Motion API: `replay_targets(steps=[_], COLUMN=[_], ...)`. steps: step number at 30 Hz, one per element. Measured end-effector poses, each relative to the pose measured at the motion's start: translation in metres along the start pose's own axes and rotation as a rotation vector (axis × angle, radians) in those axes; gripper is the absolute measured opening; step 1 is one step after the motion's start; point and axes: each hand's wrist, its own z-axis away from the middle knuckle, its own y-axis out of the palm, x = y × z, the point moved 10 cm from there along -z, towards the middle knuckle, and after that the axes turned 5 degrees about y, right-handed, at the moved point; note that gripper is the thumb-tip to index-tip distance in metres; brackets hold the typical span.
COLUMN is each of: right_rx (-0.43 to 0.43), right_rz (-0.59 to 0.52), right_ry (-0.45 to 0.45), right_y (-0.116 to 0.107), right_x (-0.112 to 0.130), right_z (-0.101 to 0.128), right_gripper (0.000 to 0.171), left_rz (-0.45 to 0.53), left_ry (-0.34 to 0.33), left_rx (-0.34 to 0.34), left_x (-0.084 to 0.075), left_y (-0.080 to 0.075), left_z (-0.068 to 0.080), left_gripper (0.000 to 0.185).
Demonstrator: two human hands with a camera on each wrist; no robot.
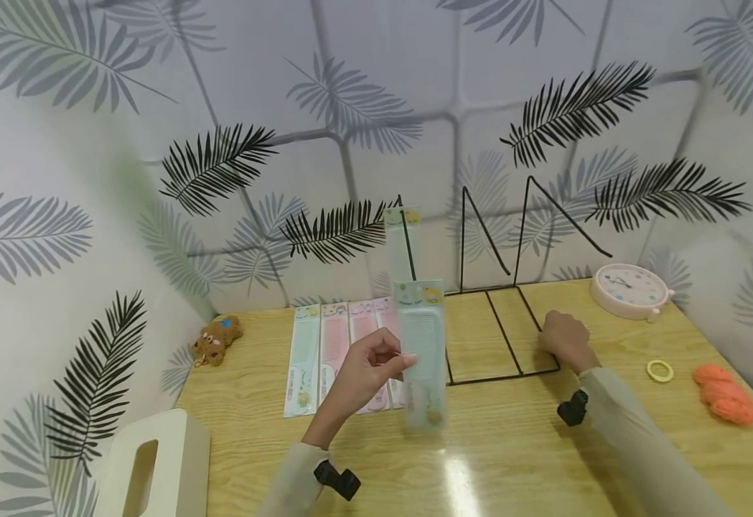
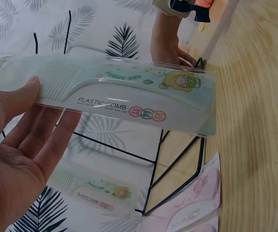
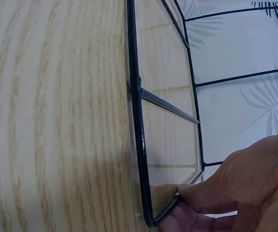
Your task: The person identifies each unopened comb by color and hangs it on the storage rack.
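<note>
My left hand (image 1: 366, 370) pinches a light-green plastic comb (image 1: 423, 345) in clear packaging, held upright in front of the black wire rack (image 1: 521, 373). Printed lettering reading "PLASTIC COMB" shows on this comb (image 2: 129, 96) in the left wrist view. Behind it, another packaged green comb (image 1: 392, 240) leans on the rack's left prong. At the rack's right end, my right hand (image 1: 566, 339) pinches the side wire; the right wrist view shows its thumb and fingers (image 3: 192, 195) around the wire.
Packaged combs, one green (image 1: 303, 359) and several pink (image 1: 335, 337), lie left of the rack. A brown plush toy (image 1: 217, 339) and a cream box (image 1: 189, 459) stand farther left. To the right are a pink clock (image 1: 631, 291), a yellow ring (image 1: 660, 371) and orange yarn (image 1: 725, 395).
</note>
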Motion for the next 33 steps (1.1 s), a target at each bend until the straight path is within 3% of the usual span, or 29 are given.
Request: replay_targets(steps=[17, 23, 33], right_rx=[-0.002, 0.004, 0.007], right_rz=[-0.011, -0.005, -0.003], right_ry=[0.002, 0.014, 0.006], right_y=[0.001, 0.0, 0.002], right_x=[-0.002, -0.003, 0.001], right_z=[-0.005, -0.003, -0.003], right_gripper=[0.025, 0.024, 0.023], left_rz=[-0.002, 0.0, -0.083], left_ry=[-0.002, -0.016, -0.047], left_rx=[-0.043, -0.086, -0.179], left_x=[0.01, 0.018, 0.034], left_y=[-0.008, -0.016, -0.038], left_z=[-0.016, -0.027, -0.055], left_gripper=[0.012, 0.013, 0.013])
